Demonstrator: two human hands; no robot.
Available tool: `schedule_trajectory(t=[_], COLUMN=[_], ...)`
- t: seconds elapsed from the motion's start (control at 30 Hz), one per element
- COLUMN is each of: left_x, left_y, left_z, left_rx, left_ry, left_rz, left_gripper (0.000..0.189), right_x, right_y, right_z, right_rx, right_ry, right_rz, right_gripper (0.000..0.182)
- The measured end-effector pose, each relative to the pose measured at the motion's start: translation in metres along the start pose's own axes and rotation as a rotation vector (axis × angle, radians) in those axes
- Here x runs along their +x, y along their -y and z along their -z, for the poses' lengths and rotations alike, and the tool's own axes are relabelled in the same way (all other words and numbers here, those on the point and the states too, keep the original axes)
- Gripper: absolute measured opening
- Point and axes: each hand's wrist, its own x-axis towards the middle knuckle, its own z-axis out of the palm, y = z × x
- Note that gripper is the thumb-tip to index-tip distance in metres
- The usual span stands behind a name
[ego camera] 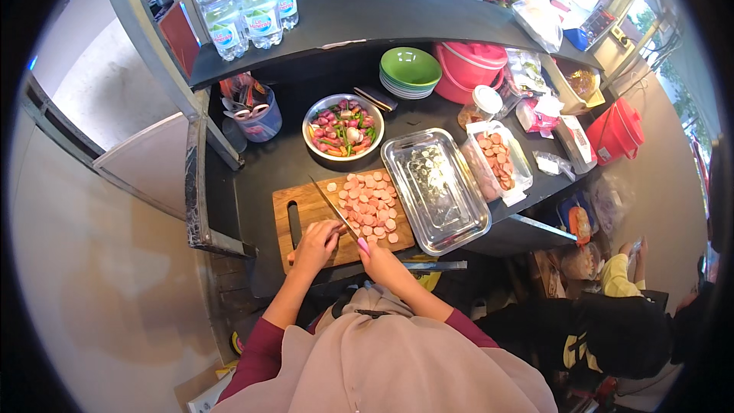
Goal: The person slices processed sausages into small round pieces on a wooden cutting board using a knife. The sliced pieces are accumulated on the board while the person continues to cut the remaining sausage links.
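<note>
My right hand (379, 263) grips the pink handle of a kitchen knife (334, 206), its blade slanting up and left over a wooden cutting board (284, 206). Beside the blade, my left hand (319, 242) holds a sausage (343, 228) against the board, mostly hidden by my fingers. Many round sausage slices (370, 203) lie heaped right of the blade, with one slice apart near the board's top. A rectangular metal tray (438, 195) touches the board's right side. Farther right, a clear plastic container (500, 160) holds more slices.
Behind the board sits a metal bowl (343, 127) of shallots and chillies. Green bowls (410, 69), a pink lidded bucket (470, 69) and a utensil tub (258, 120) stand farther back. Water bottles (258, 6) stand on the raised shelf. Another person (619, 327) is at the lower right.
</note>
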Motion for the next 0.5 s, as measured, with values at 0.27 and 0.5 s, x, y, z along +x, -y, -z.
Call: schedule_trajectory(t=[0.27, 0.5], left_x=[0.001, 0.003], left_y=[-0.002, -0.001], left_z=[0.005, 0.007], left_rx=[0.002, -0.003], left_ry=[0.039, 0.064], left_rz=[0.035, 0.023], left_gripper=[0.027, 0.028], right_x=[-0.029, -0.028], right_y=[-0.005, -0.012], right_z=[0.003, 0.011], right_rx=[0.019, -0.037], right_ry=[0.036, 0.031], right_rz=[-0.063, -0.041], right_gripper=[0.028, 0.028])
